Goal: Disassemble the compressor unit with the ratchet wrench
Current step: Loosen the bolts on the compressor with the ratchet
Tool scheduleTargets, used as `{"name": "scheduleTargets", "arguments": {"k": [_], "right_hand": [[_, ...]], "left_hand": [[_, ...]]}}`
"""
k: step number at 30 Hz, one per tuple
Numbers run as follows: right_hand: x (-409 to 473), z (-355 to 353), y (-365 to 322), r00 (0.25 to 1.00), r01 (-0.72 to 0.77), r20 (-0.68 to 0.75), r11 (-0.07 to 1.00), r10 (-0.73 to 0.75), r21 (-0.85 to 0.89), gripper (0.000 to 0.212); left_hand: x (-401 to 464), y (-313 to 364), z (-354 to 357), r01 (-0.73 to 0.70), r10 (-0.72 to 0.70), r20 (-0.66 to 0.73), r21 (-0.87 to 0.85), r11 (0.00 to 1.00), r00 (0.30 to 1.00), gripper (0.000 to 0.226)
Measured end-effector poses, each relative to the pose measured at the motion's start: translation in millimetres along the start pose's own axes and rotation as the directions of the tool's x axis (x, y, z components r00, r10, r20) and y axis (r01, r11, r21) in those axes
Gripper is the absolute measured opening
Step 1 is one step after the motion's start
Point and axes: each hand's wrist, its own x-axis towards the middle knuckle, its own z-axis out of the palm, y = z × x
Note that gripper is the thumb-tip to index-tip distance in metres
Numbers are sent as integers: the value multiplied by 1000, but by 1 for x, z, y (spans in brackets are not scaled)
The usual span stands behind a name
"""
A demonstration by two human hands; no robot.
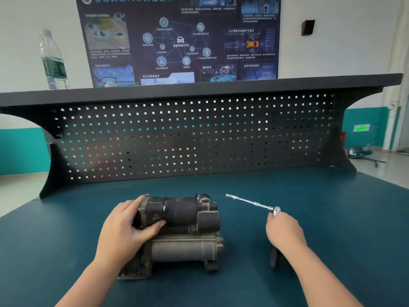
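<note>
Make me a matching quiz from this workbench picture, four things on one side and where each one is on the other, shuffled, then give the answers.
Things:
1. compressor unit
2. ratchet wrench
3. water bottle
4. poster

Places:
A. standing on the top shelf, far left
B. on the wall behind the bench
C. on the blue bench top, under the left hand
D. held in the right hand, long extension pointing up and left

Pairs: 1-C, 2-D, 3-A, 4-B
</note>
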Motion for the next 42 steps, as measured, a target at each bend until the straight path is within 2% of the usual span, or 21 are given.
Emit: {"name": "scheduleTargets", "arguments": {"k": [2, 4, 6, 8, 10, 16, 20, 23, 29, 42], "right_hand": [[-7, -19, -5, 990, 118, -99, 962, -96, 246, 43], [-26, -34, -15, 977, 211, -90, 810, -193, 547, 44], [-52, -41, -27, 951, 256, -59, 666, -303, 701, 42], [-71, -36, -34, 921, 293, -25, 649, -389, 702, 39], [-81, -27, -38, 906, 312, 8, 680, -422, 663, 38], [-79, -22, -36, 910, 355, -12, 761, -415, 543, 41], [-78, -24, -36, 915, 342, 3, 776, -405, 531, 39], [-79, -21, -36, 914, 343, 9, 787, -405, 512, 40], [-85, -20, -39, 917, 329, 25, 789, -398, 518, 38], [-92, -22, -41, 909, 350, 12, 777, -417, 523, 40]], "left_hand": [[0, -1, 1, 22, -22, 7, -25, 999, 1000, 71], [-1, 0, 0, 72, -71, 14, -61, 996, 997, 69], [-2, 2, 1, 92, -91, 6, -72, 993, 996, 66], [-3, 4, 4, 82, -82, -11, -41, 996, 997, 65], [-4, 8, 5, 82, -82, -25, -7, 997, 996, 65], [-5, 9, 6, 70, -69, -34, 9, 998, 997, 73], [-3, 5, 6, 54, -55, -43, -27, 998, 998, 75], [-2, 2, 7, 76, -81, -60, -92, 993, 995, 64], [1, -5, 5, 87, -99, -39, -250, 964, 994, 58], [0, -7, 6, 72, -85, -40, -262, 962, 996, 54]]}}
